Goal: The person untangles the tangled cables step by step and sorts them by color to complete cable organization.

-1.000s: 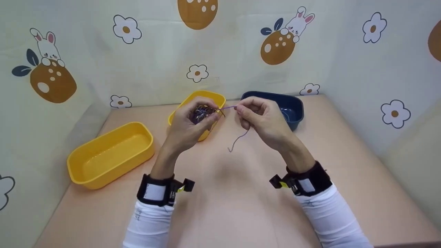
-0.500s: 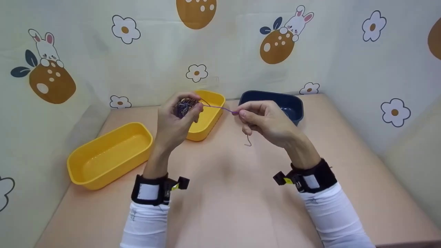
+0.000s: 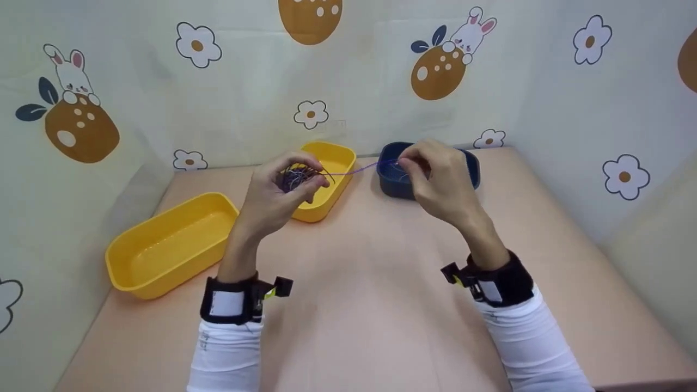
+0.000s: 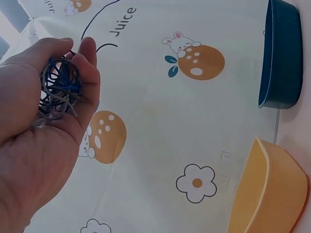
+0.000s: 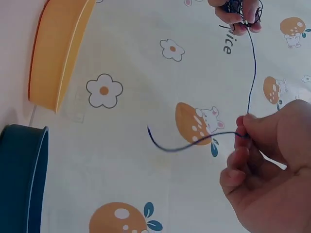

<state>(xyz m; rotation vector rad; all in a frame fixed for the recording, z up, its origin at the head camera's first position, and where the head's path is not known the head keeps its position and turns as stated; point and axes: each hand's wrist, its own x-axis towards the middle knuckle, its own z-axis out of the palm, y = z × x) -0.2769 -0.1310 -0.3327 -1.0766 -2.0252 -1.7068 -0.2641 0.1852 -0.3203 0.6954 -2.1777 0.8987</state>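
My left hand point(image 3: 267, 201) holds a tangled bundle of thin wires point(image 3: 297, 178), curled between its thumb and fingers, above the yellow tray at the back. In the left wrist view the bundle point(image 4: 62, 90) shows blue, grey and dark strands. One blue-purple wire point(image 3: 360, 169) runs from it across to my right hand point(image 3: 444, 182), whose thumb and index finger pinch it in front of the navy tray. The right wrist view shows the wire's loose end point(image 5: 170, 149) curving away past the pinch. A short dark end sticks out by the left fingertips.
A yellow tray point(image 3: 340, 155) stands at the back centre, partly behind my left hand. The navy tray point(image 3: 395, 188) is to its right. Another yellow tray point(image 3: 174, 275) lies at an angle on the left of the peach-coloured table point(image 3: 359, 326). Patterned cloth walls point(image 3: 245, 81) enclose the table.
My hands have drawn apart: the left moved left with the bundle, the right moved right and up. More wire now spans between them, and the loose end no longer hangs below the right hand.
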